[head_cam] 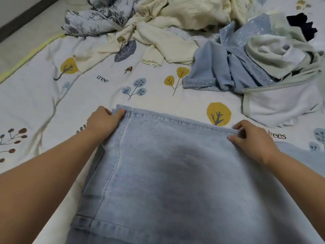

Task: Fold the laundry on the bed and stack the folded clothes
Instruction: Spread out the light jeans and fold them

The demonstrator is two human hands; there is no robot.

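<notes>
The jeans (167,173) lie spread on the near part of the bed (35,103). The left hand (103,120) pinches the far left corner of the hem and the right hand (251,138) pinches the far right corner. This looks like the folding step on this one garment. Next, both corners likely need carrying evenly so the edges line up. The unfolded pile (175,23) waits at the far side.

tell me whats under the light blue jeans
The light blue jeans lie on the printed bedsheet, which shows around them. Whatever lies beneath their middle is covered.
</notes>
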